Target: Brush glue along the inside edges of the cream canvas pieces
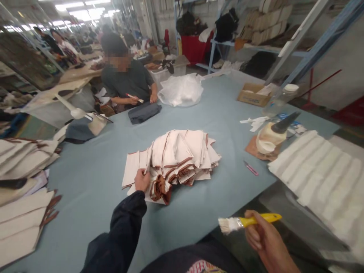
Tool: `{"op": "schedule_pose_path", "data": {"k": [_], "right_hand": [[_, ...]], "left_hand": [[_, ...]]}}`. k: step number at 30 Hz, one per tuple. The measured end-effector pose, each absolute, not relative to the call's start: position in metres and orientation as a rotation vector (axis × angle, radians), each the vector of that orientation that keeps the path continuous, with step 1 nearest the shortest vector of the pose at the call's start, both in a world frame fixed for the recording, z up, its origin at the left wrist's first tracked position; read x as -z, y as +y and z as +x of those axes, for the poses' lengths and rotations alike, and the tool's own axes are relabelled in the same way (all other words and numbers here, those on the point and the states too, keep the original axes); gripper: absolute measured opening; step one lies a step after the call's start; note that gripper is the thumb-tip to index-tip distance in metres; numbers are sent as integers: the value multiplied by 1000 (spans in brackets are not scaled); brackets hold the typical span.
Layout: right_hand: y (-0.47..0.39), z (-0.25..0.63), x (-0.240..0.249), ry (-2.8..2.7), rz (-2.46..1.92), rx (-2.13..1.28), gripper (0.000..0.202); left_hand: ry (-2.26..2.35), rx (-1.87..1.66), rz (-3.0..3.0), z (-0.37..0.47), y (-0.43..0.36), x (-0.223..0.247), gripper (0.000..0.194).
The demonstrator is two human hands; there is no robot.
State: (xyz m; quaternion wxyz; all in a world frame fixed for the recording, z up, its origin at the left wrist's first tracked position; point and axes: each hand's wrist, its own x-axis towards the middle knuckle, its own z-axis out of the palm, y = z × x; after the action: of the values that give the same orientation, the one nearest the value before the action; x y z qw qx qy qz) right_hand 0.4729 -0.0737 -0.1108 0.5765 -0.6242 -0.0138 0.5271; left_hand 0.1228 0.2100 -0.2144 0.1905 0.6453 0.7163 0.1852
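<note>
My left hand is closed on the near edge of a cream fabric piece at the left side of a fanned stack. The stack of cream fabric pieces has brown edges and lies mid-table, with a bunched brown part just right of my fingers. In my right hand is a paintbrush with a yellow handle and pale bristles pointing left. It is held off the table's near edge, apart from the fabric.
A pink-handled cutter lies right of the stack. Beyond it stands a glue-coated container with a dark cone. White padded strips lie at right; more cream pieces at left. Across the table, a person holds a brush over dark fabric.
</note>
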Motion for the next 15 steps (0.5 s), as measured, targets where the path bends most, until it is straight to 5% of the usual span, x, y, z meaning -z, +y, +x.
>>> {"op": "schedule_pose_path", "data": {"k": [9,15], "right_hand": [[-48,470,115,60,-1289,-1205,49],[-38,437,116,-3,-1299,-1248,48]], "left_hand": [[2095,-696,1867,35,97,118,17],[1972,-630,1738,67,-24,147,4]]}}
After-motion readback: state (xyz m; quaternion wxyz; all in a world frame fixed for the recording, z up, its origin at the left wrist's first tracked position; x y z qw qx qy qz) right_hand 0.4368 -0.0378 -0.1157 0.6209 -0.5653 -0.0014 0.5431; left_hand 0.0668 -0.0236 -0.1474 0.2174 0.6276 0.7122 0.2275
